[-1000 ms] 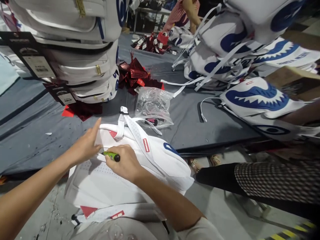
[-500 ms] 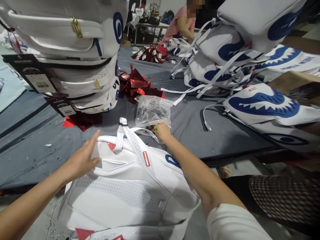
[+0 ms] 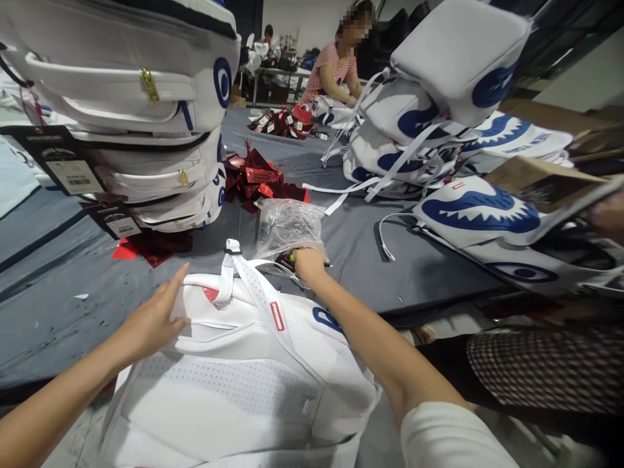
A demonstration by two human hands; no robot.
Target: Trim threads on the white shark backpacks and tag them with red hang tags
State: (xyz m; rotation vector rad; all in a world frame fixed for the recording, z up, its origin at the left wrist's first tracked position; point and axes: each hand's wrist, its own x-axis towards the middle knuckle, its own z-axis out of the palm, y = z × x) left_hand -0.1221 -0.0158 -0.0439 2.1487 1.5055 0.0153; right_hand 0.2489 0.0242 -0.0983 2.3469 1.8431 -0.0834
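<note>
A white backpack (image 3: 229, 383) lies in front of me, its dotted back panel and shoulder strap facing up. My left hand (image 3: 158, 312) rests against its upper left edge, fingers stretched and thumb apart. Beyond the bag's top, my right hand (image 3: 311, 265) is closed around a small dark tool with a bright green part (image 3: 293, 257). A thin pointed end sticks out at the hand's right side; the fingers hide the rest, so its kind is unclear. Just behind that hand is a crumpled clear plastic bag (image 3: 290, 224) with small things inside.
White backpacks with black tags form a tall stack (image 3: 160, 117) at left. Red tags (image 3: 253, 172) lie in a heap on the grey cloth (image 3: 351, 253). More backpacks (image 3: 409, 123) are piled at right, near a cardboard box (image 3: 546, 179). A person (image 3: 336, 68) works at the back.
The view has shifted slightly, so most things sit further left. My right hand has turned a little at the plastic bag, and a pointed end now shows. My left hand stays on the backpack.
</note>
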